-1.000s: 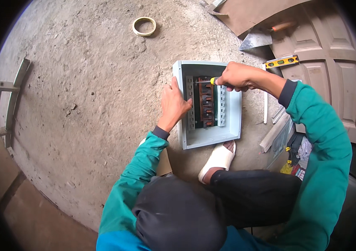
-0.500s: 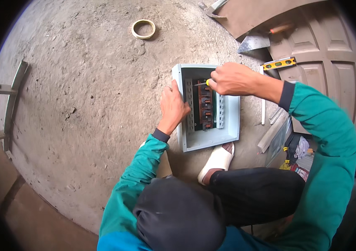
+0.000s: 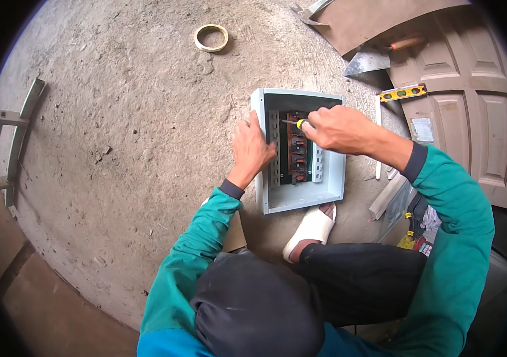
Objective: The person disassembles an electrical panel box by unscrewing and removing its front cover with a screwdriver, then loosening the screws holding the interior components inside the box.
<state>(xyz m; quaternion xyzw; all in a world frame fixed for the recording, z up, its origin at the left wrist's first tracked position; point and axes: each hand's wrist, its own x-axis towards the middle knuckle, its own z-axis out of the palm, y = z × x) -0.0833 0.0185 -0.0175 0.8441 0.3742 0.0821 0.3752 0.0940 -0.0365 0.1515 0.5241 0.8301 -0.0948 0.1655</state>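
A light grey metal breaker panel box (image 3: pixel 304 205) stands open-faced on the ground in front of me. Inside it, a dark busbar assembly (image 3: pixel 297 156) with copper-coloured strips runs between two slotted light rails. My left hand (image 3: pixel 251 144) grips the box's left wall, its thumb over the rim toward the left rail (image 3: pixel 274 149). My right hand (image 3: pixel 344 130) is closed round a screwdriver (image 3: pixel 301 124) with a yellow and black handle. The thin shaft points left across the busbar's upper end, its tip near the left rail. Whether the tip touches a screw is too small to tell.
A tape roll (image 3: pixel 211 38) lies on the rough concrete beyond the box. To the right are a trowel (image 3: pixel 368 61), a yellow spirit level (image 3: pixel 402 93), a hammer (image 3: pixel 310 12) and a panelled door (image 3: pixel 444 113). A metal frame (image 3: pixel 20 137) stands far left. My slippered foot (image 3: pixel 311 232) is near the box.
My right hand has come slightly nearer to me over the box, and its elbow has drawn inward. The left hand keeps its hold on the wall. The whole view has shifted a little.
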